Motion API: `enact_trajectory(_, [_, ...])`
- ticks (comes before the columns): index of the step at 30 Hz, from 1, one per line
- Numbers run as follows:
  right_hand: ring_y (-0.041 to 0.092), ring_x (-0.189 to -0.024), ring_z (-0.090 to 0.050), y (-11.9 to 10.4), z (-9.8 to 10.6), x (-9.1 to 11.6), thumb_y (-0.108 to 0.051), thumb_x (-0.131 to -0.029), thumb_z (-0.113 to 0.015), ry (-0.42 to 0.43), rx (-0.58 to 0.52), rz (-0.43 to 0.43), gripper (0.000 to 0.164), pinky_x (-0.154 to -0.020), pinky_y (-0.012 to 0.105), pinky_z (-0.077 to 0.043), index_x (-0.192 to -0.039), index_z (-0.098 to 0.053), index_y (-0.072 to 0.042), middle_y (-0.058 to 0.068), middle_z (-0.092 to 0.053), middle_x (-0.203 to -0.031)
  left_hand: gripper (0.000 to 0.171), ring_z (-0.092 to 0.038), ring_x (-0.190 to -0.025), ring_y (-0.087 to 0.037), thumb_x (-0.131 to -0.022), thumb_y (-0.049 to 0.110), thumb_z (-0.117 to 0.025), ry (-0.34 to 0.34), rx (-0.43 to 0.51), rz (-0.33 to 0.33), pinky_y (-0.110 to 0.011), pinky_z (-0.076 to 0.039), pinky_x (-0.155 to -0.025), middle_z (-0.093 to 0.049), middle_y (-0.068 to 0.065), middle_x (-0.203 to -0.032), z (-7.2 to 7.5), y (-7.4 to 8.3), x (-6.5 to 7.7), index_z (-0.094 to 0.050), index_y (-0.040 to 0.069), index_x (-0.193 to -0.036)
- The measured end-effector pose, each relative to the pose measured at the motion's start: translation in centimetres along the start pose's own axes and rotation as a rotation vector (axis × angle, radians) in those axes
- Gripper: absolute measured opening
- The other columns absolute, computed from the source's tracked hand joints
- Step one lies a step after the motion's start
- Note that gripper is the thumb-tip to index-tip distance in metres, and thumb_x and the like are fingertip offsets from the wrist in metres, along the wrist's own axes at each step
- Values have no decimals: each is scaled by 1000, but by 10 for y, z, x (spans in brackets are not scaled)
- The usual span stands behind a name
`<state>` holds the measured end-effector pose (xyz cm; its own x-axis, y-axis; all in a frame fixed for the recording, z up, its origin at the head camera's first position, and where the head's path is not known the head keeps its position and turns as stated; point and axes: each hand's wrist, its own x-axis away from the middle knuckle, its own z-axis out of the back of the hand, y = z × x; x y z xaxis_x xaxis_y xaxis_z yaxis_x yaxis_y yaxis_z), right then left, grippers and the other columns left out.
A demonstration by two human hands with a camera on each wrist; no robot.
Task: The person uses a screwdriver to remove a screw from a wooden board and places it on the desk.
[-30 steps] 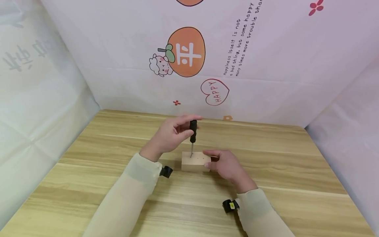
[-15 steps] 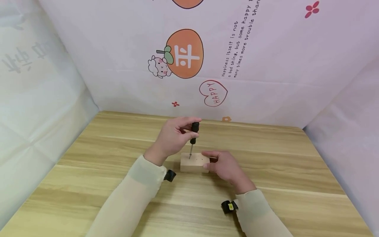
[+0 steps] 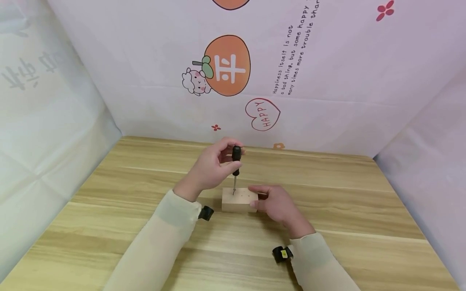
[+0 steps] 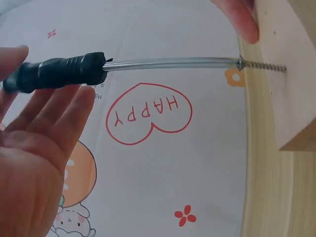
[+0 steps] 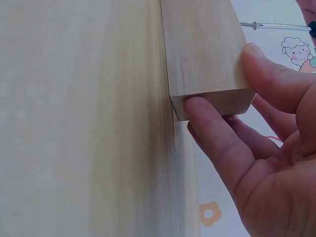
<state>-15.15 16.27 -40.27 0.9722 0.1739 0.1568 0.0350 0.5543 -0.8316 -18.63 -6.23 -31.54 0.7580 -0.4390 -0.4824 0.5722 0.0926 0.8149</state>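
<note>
Screw (image 4: 265,66) stood partly sunk in the left side of the block (image 3: 238,207), left grip (image 3: 212,166) pinching the driver (image 3: 236,154), right grip (image 3: 278,204) holding the block's right end, so straight, steady pressure seemed wise.

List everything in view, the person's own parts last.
Table: one, tan, across the lower head view.
Wooden block: one, pale, on the table.
Small holes: at least two, dark, block's top.
Screw: one, silver-grey, standing in the block's top.
Screwdriver: one, black with silver shaft, on the screw.
Printed backdrop: one, whitish with prints, behind the table.
Side sheets: two, whitish, flanking the table.
Sleeves: two, cream, lower head view.
Wrist cameras: two, black, at the sleeves' ends.
Left hand: one, bare, pinching the screwdriver.
Right hand: one, bare, gripping the block's end.
</note>
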Motion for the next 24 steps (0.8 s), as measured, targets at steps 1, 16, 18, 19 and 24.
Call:
enact_trajectory(1, [19,-109,-59,0,0,0,-17,-87,-80,0,-5,1,40,-83,35,-54,-125,-72,-23,0,-63,-127,30,-66,-99,-24,-93,-2,-66,-15,56,9,-35,-55,-89,-65,-14,-109,1,0,0,-59,6,-122])
enact_trajectory(16, [19,-106,-60,-2,0,1,-18,-88,-79,1,16,7,40,-83,36,-53,-126,-71,-22,0,-62,-128,44,-64,-85,-19,-82,-2,-80,100,-57,-112,-31,-60,-70,-61,-4,-89,-7,-2,-1,-71,5,-124])
enact_trajectory(18, [19,-106,-60,-2,0,1,-17,-88,-79,1,12,4,40,-82,36,-53,-127,-71,-22,-1,-62,-129,41,-62,-84,-19,-84,1,-80,84,-93,-118,-30,-59,-71,-58,-2,-89,-6,-2,-1,-71,6,-124])
enact_trajectory(19, [19,-107,-60,-3,0,1,-17,-88,-79,1,11,4,40,-83,36,-53,-127,-71,-23,-1,-62,-129,40,-63,-85,-18,-85,2,-78,70,-98,-113,-30,-59,-72,-58,-2,-91,-5,-2,-1,-71,7,-124])
enact_trajectory(24, [18,-105,-60,-2,0,1,-17,-87,-79,3,-2,5,40,-82,35,-54,-126,-72,-21,0,-63,-126,41,-68,-99,-16,-95,-2,-63,-27,-40,-53,-31,-57,-81,-63,-3,-113,2,-1,1,-64,10,-134])
